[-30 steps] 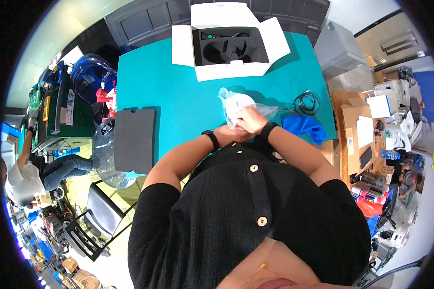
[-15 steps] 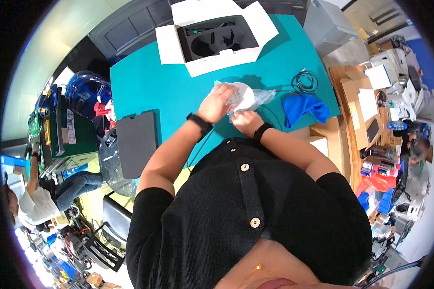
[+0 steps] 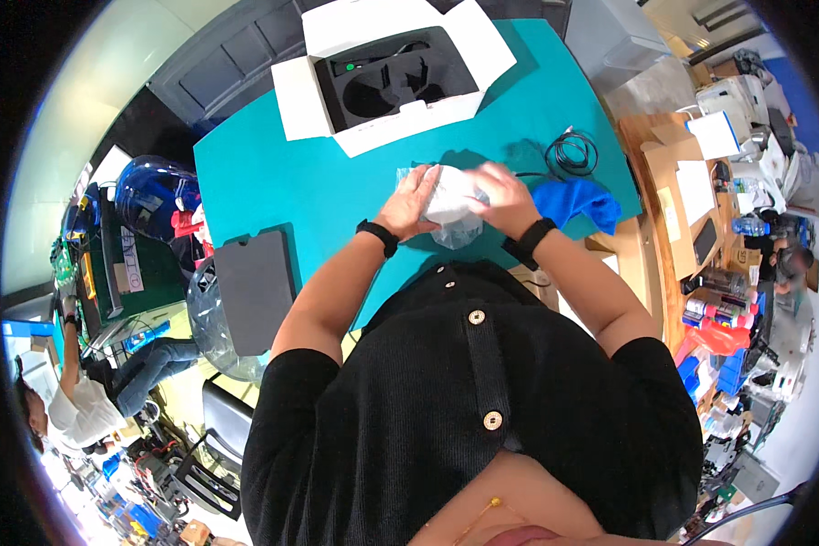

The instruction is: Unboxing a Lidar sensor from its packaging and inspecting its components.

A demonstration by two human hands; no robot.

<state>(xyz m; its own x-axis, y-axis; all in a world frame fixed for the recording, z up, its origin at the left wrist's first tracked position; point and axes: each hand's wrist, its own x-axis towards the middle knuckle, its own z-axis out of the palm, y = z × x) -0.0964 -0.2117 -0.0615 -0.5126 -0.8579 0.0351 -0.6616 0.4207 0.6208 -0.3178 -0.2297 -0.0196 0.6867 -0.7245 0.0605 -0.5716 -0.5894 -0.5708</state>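
Observation:
Over the near half of the green table, a white rounded object [image 3: 446,193] sits in a clear plastic bag [image 3: 460,233]. My left hand [image 3: 409,204] is closed round its left side, fingers pointing away from me. On the opposite side, my right hand [image 3: 504,198] has bent fingers against the object and its wrapping; they are slightly blurred. A black cable [image 3: 573,153] lies coiled to the right of my hands. Next to it is a crumpled blue cloth [image 3: 577,206].
An open white carton [image 3: 400,133] with a black foam insert [image 3: 359,95] stands at the table's far side. A flat dark grey slab [image 3: 253,293] lies along the left edge. Cardboard [image 3: 672,215] covers part of the wooden table on the right. Someone sits far left.
My right hand has moved from the near side of the wrapped object up to its right side. The plastic that stretched to the right now hangs on the near side.

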